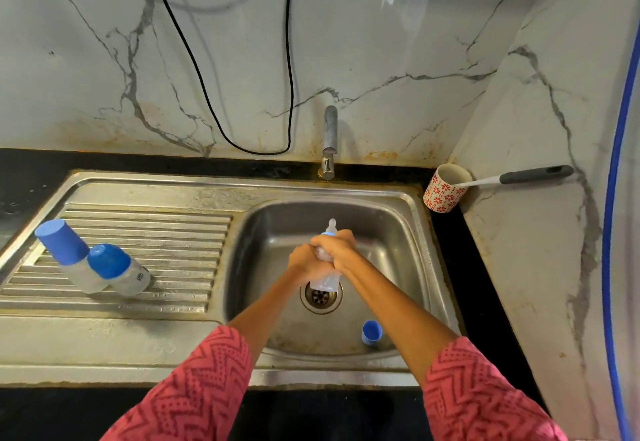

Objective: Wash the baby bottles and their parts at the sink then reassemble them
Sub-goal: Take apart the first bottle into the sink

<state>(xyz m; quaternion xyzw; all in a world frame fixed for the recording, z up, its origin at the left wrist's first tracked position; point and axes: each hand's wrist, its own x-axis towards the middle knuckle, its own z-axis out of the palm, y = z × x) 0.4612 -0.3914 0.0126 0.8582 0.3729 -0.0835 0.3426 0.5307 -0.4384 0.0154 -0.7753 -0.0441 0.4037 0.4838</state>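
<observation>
Two hands | left hand, right hand grip bottle | over sink

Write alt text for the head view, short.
Both hands, left and right, grip a clear baby bottle over the sink drain. Two capped bottles sit on the drainboard; a blue cap lies in the basin.

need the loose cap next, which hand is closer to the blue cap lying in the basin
Right. The right hand grips the bottle above the drain, on the blue cap's side. The left hand holds it farther left.
</observation>
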